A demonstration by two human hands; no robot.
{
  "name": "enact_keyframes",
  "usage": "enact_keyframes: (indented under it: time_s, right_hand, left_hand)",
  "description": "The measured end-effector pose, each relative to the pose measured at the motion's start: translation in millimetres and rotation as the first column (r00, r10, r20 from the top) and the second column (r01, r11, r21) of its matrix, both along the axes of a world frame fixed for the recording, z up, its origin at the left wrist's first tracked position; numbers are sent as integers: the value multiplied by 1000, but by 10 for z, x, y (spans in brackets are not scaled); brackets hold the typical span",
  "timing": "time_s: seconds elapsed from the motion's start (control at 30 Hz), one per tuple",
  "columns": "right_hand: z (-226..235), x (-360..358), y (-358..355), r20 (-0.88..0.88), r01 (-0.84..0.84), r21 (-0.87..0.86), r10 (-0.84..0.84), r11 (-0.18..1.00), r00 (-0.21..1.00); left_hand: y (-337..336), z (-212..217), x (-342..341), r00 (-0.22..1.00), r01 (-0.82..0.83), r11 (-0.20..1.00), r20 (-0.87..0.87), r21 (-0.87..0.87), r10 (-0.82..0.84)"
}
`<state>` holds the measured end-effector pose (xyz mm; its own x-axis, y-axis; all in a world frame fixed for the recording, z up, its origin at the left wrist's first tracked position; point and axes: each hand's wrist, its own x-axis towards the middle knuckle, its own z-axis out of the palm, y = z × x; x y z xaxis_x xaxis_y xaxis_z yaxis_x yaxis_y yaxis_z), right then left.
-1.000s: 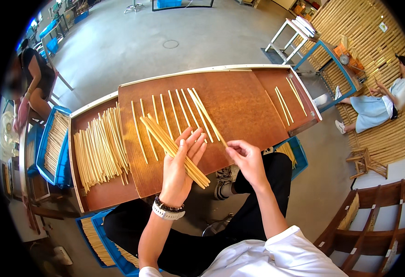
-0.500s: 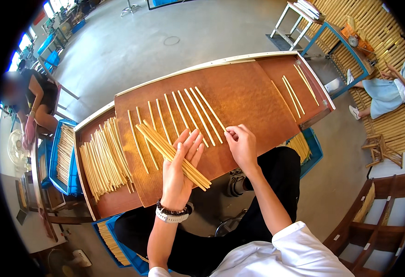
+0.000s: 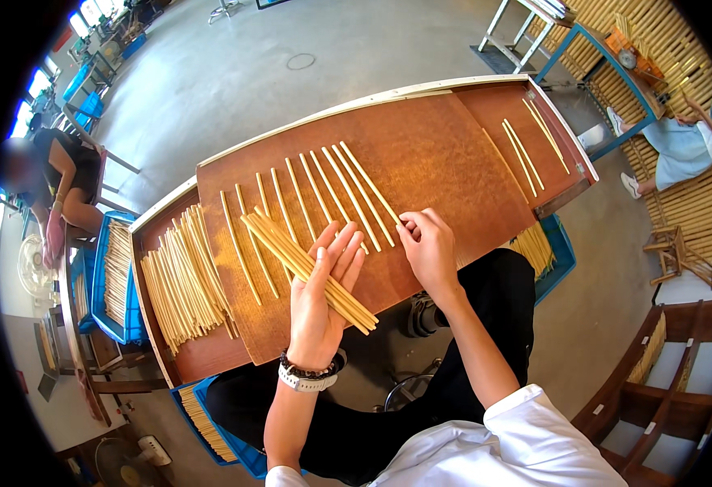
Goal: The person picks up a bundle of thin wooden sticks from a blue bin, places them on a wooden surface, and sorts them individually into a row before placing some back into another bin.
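A bundle of thin, pale wooden sticks (image 3: 283, 250) lies slantwise across the palm of my left hand (image 3: 317, 312), held under the thumb. With its fingertips, my right hand (image 3: 431, 253) pinches the near end of the rightmost stick (image 3: 370, 182) in a spaced row. The other sticks of that row (image 3: 289, 201) lie side by side on the brown wooden board (image 3: 453, 174), roughly pointing away from me. My left fingers hide the near ends of some of them.
Left of the board, a dense pile of sticks (image 3: 181, 284) fills a tray section; a few sticks (image 3: 524, 158) lie at the right end. Blue crates (image 3: 120, 329) of sticks stand beside and below the table. Two people sit farther off, one on each side.
The view has shifted slightly. Both hands keep their grips, and the row of sticks looks the same.
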<state>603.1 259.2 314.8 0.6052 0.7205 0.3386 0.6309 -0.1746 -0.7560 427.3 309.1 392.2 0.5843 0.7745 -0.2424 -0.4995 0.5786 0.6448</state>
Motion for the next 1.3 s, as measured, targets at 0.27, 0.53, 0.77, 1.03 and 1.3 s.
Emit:
enact_keyframes:
  time_s: [0.27,0.53,0.77,1.03,1.3]
  right_hand:
    - [465,-167,-212,-240,-182,5,178,983,954]
    - [659,-457,-622,-847,-584,70,358,809,394]
    - [604,-450,-670,-832,-442,67,295,895,470]
    - [650,-399,-724,-578,-350,-15,278,937,767]
    - [543,293,-444,-329,30,71,-5,997,944]
  left_hand:
    - [-12,-53,8,1000,1,1000,10,22,-1]
    - [-44,0,110,999,20,999,25,40,-21]
    - [-127,-13,170,998,56,998,37,4,-56]
    - [-182,7,199,996,84,996,11,14,-84]
    - [-137,9,74,994,108,993,15,-40,-107]
